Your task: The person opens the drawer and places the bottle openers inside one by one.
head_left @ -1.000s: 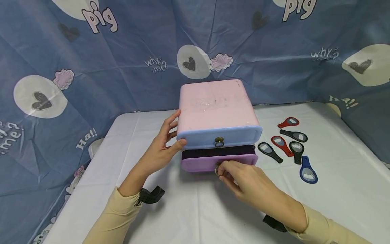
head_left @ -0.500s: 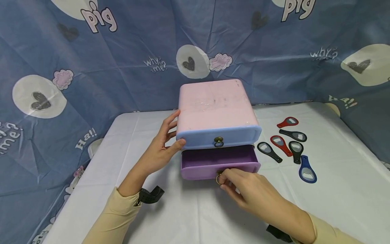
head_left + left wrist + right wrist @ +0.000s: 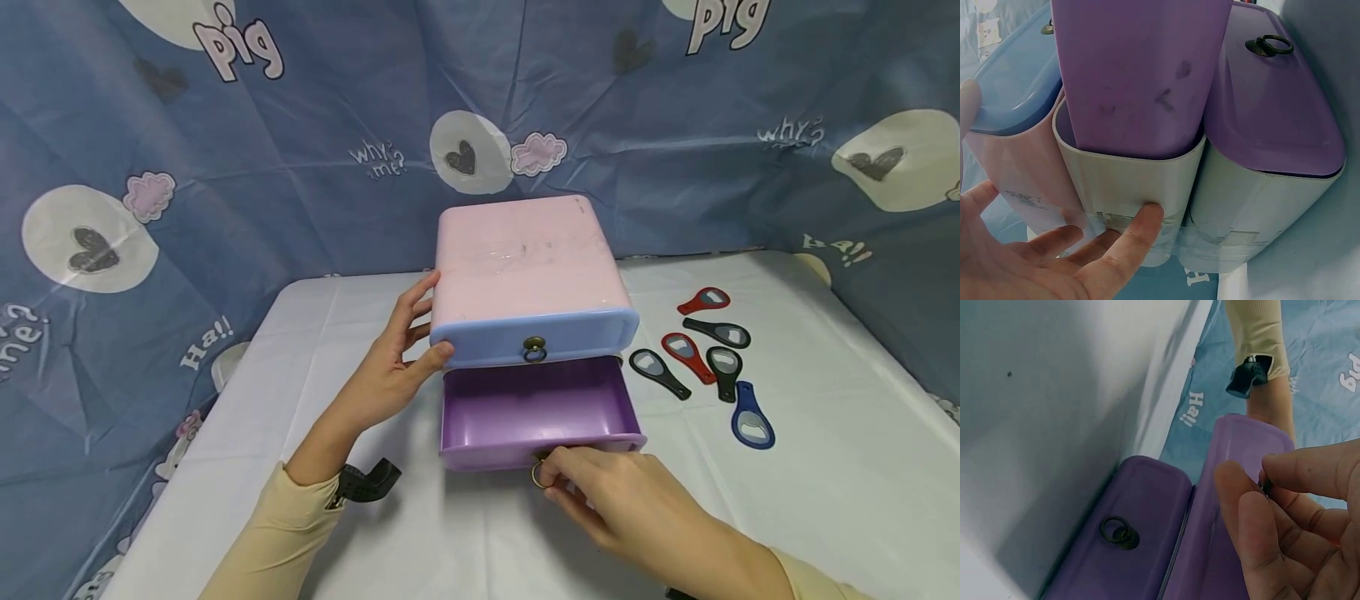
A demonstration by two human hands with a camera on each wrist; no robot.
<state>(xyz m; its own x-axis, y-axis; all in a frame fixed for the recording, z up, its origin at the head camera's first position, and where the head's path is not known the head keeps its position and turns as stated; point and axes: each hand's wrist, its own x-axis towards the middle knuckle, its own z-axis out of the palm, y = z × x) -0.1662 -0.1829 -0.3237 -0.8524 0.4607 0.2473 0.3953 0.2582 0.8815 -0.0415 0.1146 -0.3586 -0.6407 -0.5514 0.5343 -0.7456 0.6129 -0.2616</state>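
Note:
A small drawer cabinet with a pink top (image 3: 525,250) stands at mid-table, its blue top drawer (image 3: 480,343) pushed in. Below, the purple middle drawer (image 3: 480,458) is pulled well out, and its visible inside is bare. My right hand (image 3: 622,500) pinches the brass ring pull (image 3: 537,477) on that drawer between thumb and fingers. Against the cabinet's left side rests my left hand (image 3: 378,383), fingers spread and thumb at the front corner. A lower purple drawer (image 3: 1272,106), closed, shows in the left wrist view with its own ring pull (image 3: 1272,45).
Several bottle openers lie right of the cabinet, including a red one (image 3: 688,358), a black one (image 3: 660,373) and a blue one (image 3: 752,421). A white cloth (image 3: 360,533) covers the table. Behind hangs a blue printed curtain (image 3: 300,200).
The right hand has drawn the purple middle drawer out toward the person, uncovering its inside. The left hand has stayed against the cabinet's side.

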